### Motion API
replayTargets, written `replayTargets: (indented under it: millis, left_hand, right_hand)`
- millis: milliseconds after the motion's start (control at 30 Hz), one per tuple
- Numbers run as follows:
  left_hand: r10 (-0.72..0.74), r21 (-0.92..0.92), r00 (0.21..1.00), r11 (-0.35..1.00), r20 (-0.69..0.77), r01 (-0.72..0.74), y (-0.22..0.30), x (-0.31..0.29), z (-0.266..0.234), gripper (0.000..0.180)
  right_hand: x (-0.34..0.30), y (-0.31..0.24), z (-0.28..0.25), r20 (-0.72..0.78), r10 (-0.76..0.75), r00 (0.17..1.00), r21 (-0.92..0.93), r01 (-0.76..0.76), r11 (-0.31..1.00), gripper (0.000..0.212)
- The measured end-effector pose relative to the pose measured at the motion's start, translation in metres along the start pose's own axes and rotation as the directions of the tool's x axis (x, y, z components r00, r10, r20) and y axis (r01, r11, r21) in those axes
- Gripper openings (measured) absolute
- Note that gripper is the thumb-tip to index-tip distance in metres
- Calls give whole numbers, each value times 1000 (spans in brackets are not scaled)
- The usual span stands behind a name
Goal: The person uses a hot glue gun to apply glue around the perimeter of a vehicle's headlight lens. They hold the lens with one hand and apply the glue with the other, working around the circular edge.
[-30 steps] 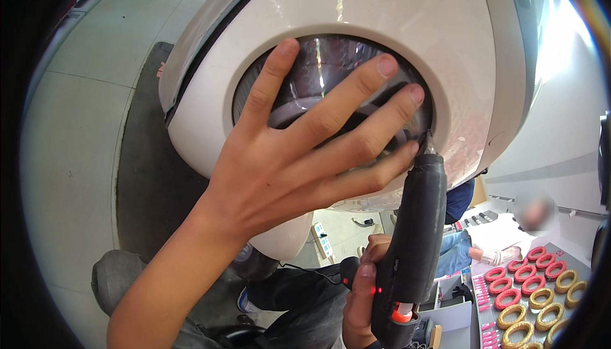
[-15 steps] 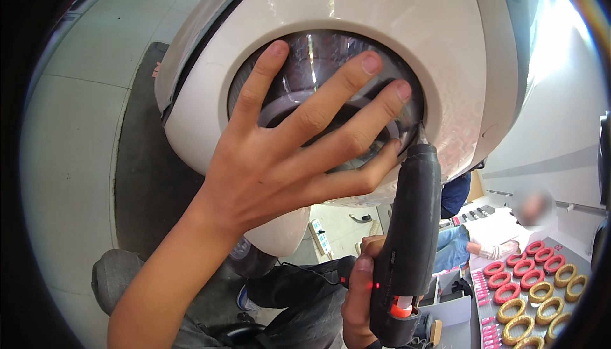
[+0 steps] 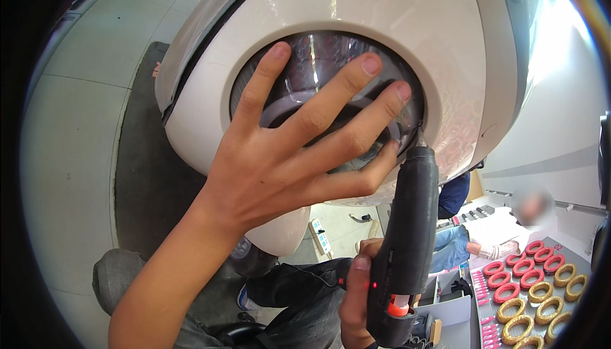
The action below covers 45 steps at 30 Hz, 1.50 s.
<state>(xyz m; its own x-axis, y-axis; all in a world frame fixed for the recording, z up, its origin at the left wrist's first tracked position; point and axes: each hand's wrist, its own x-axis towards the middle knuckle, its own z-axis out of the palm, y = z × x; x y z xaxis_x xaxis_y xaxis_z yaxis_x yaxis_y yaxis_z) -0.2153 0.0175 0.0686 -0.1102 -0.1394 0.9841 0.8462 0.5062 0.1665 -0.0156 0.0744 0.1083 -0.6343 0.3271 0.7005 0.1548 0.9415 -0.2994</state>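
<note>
Black gun-shaped tool (image 3: 407, 228), right hand (image 3: 356, 298) closed round it, tip (image 3: 421, 139) at right edge of oval lens (image 3: 315, 65); probably light, stiff, best gripped below tip. Left hand (image 3: 270, 167) spread over likely slick lens.

Looks like a shop here: red rings (image 3: 529, 272) and gold rings (image 3: 538, 314) in rows at four o'clock, tiled floor (image 3: 73, 145) at nine.

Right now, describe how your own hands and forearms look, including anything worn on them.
The left hand is bare: slender fingers, short nails, no glove or ring visible. The left forearm shows no sleeve, watch or band. The right hand, partly hidden, shows no glove; its forearm is too little in view to tell about a sleeve.
</note>
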Motion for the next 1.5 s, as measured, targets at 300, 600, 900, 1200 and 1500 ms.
replayTargets:
  millis: [300,600,900,1200,1500]
  left_hand:
    - [2,6,1000,1000,-7,-2,-4,-2,-1,37]
    - [-4,5,1000,1000,-12,4,-3,-1,-2,38]
    - [0,2,1000,1000,-14,0,-1,-2,-3,37]
    - [22,29,999,999,-30,-22,-7,-1,-4,37]
    - [25,22,999,999,-33,-24,-4,0,-4,37]
  right_hand:
    - [-2,6,7,-2,-17,1000,-95,16,995,92]
    - [-9,8,10,44,86,995,-84,-82,993,96]
    - [-12,12,9,23,-42,999,-34,43,998,81]
    - [-9,-2,19,14,37,999,137,-39,990,62]
    - [-8,8,19,20,-63,998,293,54,954,70]
